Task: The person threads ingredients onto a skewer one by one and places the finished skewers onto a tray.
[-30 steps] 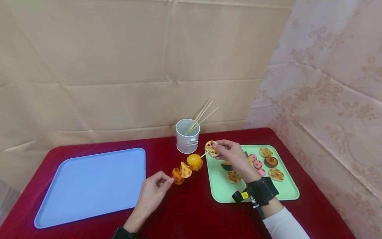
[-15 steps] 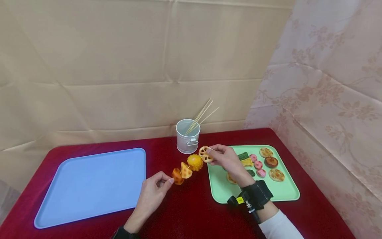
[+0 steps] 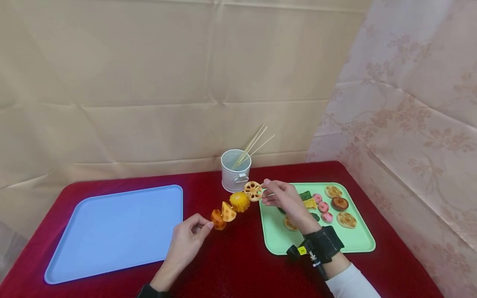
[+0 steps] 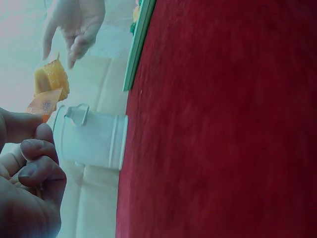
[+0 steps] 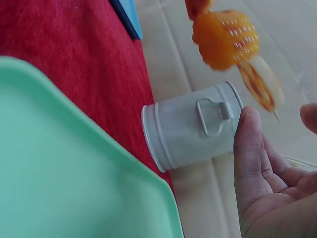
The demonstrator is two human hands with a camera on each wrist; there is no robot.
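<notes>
Over a red-covered table, a person's left hand pinches the lower end of a loaded skewer, which slants toward 2 o'clock. From that grip outward sit a browned chunk, a pale wedge, a yellow corn piece and a lotus-root slice. The right hand, thumb and fingers spread apart, holds nothing just beside the slice. A white pail stands at 12 o'clock from the skewer, a blue tray at 9, a green tray at 4.
</notes>
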